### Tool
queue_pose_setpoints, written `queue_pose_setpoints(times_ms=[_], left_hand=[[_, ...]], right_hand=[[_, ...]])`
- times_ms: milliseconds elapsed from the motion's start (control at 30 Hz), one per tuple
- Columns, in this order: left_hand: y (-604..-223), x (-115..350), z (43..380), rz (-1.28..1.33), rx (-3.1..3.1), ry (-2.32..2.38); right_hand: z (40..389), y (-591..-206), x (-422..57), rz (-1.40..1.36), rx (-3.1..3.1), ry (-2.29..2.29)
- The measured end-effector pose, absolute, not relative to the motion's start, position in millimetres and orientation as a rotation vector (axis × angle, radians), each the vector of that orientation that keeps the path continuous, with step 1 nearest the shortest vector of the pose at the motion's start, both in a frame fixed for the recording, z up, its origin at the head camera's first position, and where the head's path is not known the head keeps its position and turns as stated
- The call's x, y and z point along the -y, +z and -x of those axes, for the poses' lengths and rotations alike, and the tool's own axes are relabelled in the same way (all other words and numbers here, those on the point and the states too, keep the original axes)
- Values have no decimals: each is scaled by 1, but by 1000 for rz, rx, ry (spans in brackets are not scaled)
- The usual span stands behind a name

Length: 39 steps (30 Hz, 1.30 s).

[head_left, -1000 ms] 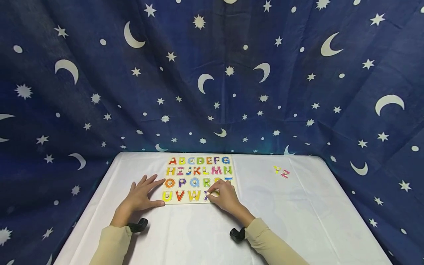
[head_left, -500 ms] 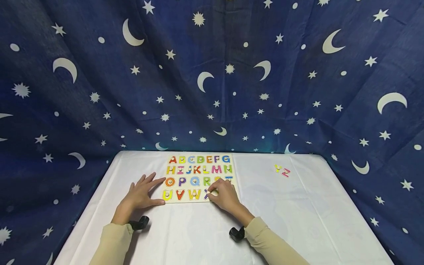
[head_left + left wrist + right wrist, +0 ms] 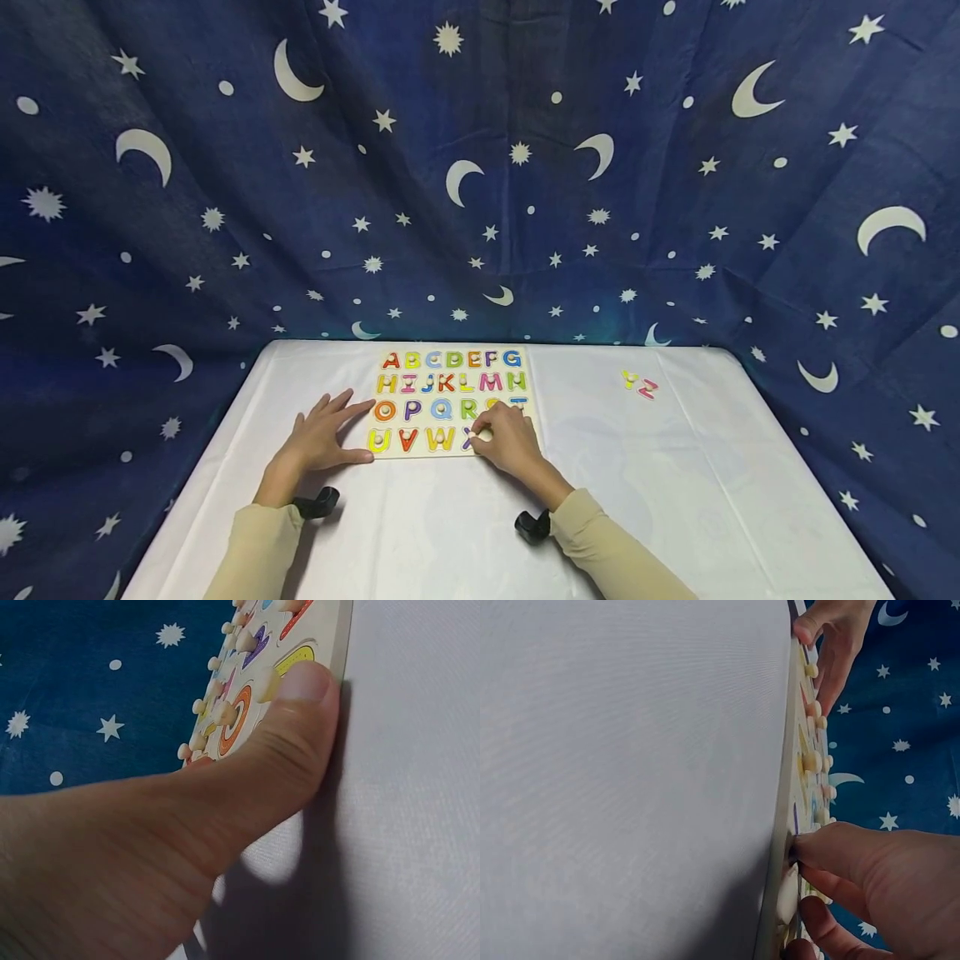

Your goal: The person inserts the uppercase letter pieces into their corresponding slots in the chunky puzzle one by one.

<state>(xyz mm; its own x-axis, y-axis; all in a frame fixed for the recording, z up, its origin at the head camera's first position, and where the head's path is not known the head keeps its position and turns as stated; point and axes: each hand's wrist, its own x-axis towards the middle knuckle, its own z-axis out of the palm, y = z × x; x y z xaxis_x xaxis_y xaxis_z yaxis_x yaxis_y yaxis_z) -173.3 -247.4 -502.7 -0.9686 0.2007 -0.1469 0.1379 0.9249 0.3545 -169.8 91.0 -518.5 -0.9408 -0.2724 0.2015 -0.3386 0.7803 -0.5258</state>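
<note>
A pale alphabet puzzle board (image 3: 420, 455) lies on the table, its colored letters fitted with round knobs. At its bottom row, my right hand (image 3: 510, 437) pinches the knob of a purple letter X puzzle piece (image 3: 467, 442) with thumb and forefinger. The X sits at its place in the board, partly covered by the fingers. My left hand (image 3: 318, 437) is spread at the board's left side. In the left wrist view its thumb (image 3: 300, 727) rests against the board's corner beside the yellow U (image 3: 296, 658). The spot right of the X is partly hidden behind my right hand.
A yellow letter Y (image 3: 629, 380) and a pink letter Z (image 3: 647, 389) lie loose on the white tablecloth (image 3: 675, 500), right of the board. A dark blue curtain (image 3: 480, 125) with moons and stars hangs behind the table's far edge.
The head view has tilted slightly. My right fingers stay at the X with very little movement, and my left hand stays at the board's edge.
</note>
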Motion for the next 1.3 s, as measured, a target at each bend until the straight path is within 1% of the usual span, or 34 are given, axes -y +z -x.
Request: queue_pose_setpoints(times_ms=[167,333,467,533,633,867,1000,1133,1300], left_hand=[[-502,248,173,-261,-2901,516],[-504,247,172,-272,-2905,563],[-507,246,171,-280,-2916,576],[-509,246,170,-278,-2920,573],[-510,246,170,-272,-2927,567],[-505,247,170,-262,-2929,572],[-504,247,171,-264,-2932,574],[-506,247,171,-269,-2927,576],[-509,247,171,-268,-2926,579]], right_hand=[[171,-522,-93,-499,2838,905],[173,-524,-99,-575,2803,1030],[177,-523,-117,-675,2752,1202],[180,-522,-134,-672,2726,1261],[188,-520,-167,-594,2670,1281],[217,-519,-260,-308,2565,1223],[229,-519,-303,-194,2562,1169],[234,-521,-333,-56,2632,1092],[236,-525,-352,87,2729,1048]])
